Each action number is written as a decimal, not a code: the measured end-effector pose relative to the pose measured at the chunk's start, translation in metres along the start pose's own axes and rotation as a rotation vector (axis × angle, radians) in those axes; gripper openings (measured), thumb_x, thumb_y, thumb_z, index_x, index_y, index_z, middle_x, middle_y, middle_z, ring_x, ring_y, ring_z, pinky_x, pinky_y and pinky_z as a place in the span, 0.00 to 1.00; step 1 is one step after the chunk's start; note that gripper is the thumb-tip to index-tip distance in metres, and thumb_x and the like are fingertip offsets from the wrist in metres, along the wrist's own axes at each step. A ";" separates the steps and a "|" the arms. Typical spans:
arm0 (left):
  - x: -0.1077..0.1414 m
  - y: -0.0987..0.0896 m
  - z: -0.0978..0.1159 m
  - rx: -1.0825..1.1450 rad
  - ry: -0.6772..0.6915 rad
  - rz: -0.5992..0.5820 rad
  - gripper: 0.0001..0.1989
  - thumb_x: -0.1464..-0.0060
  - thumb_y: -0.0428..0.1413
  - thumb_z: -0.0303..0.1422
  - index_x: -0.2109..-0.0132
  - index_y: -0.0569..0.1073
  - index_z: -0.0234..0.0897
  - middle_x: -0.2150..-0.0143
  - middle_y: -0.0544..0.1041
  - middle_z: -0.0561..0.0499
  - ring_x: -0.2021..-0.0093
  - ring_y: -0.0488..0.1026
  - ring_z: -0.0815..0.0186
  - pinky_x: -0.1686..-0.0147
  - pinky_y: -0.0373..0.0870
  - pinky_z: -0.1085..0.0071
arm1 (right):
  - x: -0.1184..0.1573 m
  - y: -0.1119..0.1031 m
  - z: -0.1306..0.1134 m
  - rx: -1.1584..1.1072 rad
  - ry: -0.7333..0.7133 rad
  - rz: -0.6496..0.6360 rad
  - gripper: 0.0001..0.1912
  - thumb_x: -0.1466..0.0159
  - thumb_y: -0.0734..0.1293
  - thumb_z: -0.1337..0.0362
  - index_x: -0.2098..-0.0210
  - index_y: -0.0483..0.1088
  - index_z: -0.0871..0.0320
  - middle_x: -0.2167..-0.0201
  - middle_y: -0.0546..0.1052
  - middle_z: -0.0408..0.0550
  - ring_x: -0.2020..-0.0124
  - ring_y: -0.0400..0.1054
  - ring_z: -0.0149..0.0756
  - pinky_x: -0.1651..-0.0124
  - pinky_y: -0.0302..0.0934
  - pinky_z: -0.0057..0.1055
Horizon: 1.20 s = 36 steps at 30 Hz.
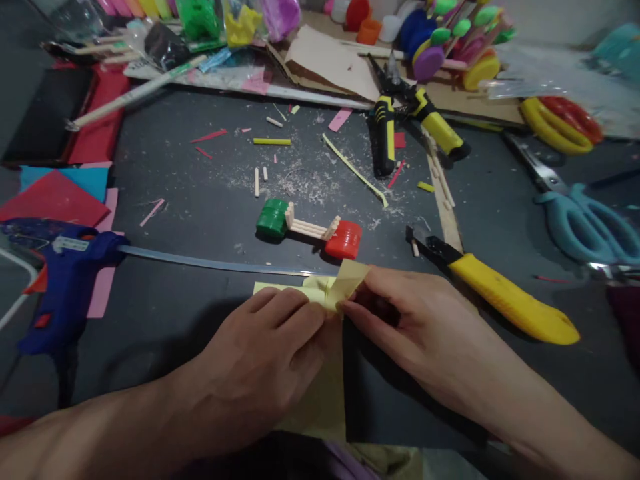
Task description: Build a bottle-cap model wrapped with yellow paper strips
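Forearms (125,413) are bare, left hand (267,350) and right hand (415,317) too; purplish cloth (353,461) down low, can't tell if it's worn.

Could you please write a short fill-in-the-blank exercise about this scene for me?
The left hand and the right hand hold ____ paper. Of the green piece and the red piece, the ____ one lies nearer the utility knife. The hot glue gun has a ____ body. The utility knife lies nearer the ____ hand.
Missing words: yellow; red; blue; right.
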<state>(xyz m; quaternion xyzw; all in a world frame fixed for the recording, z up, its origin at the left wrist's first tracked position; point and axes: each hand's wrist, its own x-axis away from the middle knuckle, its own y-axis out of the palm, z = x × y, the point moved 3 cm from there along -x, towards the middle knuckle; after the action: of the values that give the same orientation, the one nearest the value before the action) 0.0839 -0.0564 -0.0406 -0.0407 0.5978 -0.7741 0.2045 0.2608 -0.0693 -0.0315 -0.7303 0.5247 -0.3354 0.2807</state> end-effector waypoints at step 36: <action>0.002 -0.003 0.007 -0.126 0.057 -0.043 0.19 0.31 0.39 0.26 0.42 0.70 0.27 0.48 0.77 0.46 0.50 0.69 0.58 0.51 0.61 0.60 | -0.001 0.002 0.000 0.116 -0.038 0.103 0.11 0.33 0.65 0.67 0.72 0.64 0.57 0.77 0.71 0.40 0.76 0.63 0.31 0.73 0.50 0.27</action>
<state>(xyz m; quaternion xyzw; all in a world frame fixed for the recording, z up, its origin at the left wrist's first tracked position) 0.0837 -0.0632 -0.0362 -0.0439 0.6497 -0.7401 0.1678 0.2590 -0.0688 -0.0336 -0.6913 0.5358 -0.3363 0.3491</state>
